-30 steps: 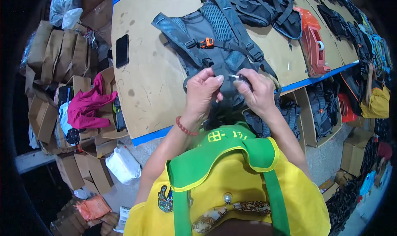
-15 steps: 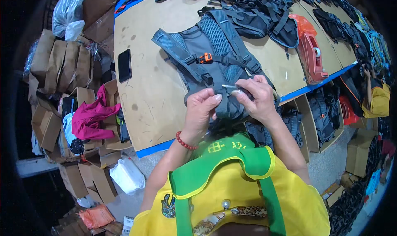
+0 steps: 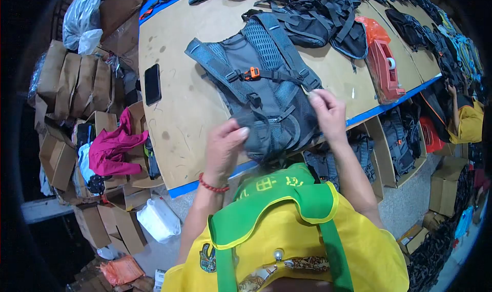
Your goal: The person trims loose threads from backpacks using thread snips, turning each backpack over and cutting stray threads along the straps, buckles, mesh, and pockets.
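Observation:
A grey-blue backpack (image 3: pixel 251 51) lies on the cardboard-covered table (image 3: pixel 179 87), its mesh shoulder straps facing up. An orange-and-black buckle (image 3: pixel 251 74) joins the straps across the chest. My left hand (image 3: pixel 224 143), slightly blurred, is at the backpack's lower left edge with thumb and fingers pinched together; what lies between them is too small to make out. My right hand (image 3: pixel 329 112) is at the backpack's right side, its thumb and forefinger pressed together by a thin pale item near the strap end. The hands are well apart.
A black phone (image 3: pixel 152 84) lies at the table's left. Dark backpacks (image 3: pixel 307 25) are heaped at the back. A red tape dispenser (image 3: pixel 384 71) stands right. Open cartons (image 3: pixel 56 146) and magenta cloth (image 3: pixel 115 148) are left. Another person's yellow sleeve (image 3: pixel 469 123) shows far right.
My hands have moved apart from the middle of the backpack, the left one to the lower left, the right one slightly right. The backpack's lower part is now more exposed.

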{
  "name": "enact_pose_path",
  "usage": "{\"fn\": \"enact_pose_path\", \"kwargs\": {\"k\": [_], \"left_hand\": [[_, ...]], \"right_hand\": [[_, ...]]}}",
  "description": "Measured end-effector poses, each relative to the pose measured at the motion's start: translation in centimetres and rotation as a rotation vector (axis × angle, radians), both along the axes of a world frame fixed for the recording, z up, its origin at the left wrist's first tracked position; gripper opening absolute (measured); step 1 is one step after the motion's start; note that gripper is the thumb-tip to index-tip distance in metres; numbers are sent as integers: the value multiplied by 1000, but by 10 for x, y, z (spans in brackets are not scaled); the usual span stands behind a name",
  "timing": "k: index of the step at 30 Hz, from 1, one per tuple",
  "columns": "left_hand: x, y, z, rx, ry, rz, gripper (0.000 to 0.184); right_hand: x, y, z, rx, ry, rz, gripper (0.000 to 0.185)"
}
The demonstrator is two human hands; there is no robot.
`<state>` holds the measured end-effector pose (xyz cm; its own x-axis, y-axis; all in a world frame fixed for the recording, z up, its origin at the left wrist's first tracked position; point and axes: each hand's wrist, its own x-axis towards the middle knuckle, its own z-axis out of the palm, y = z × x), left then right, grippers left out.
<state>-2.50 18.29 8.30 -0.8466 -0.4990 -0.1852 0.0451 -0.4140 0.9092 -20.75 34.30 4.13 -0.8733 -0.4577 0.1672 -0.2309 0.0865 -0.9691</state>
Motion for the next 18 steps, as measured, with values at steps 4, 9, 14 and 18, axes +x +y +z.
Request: {"fn": "enact_pose_path", "kwargs": {"k": [4, 9, 14, 18], "left_hand": [[42, -26, 5, 7, 55, 237, 22], [44, -31, 14, 57, -87, 413, 20], [15, -2, 23, 105, -112, 141, 17], [12, 4, 16, 166, -63, 47, 12]], "right_hand": [[-15, 32, -30, -63, -184, -89, 18], [9, 39, -24, -1, -214, -59, 18], [42, -1, 29, 24, 409, 298, 25], [49, -21, 47, 80, 754, 414, 24]]}}
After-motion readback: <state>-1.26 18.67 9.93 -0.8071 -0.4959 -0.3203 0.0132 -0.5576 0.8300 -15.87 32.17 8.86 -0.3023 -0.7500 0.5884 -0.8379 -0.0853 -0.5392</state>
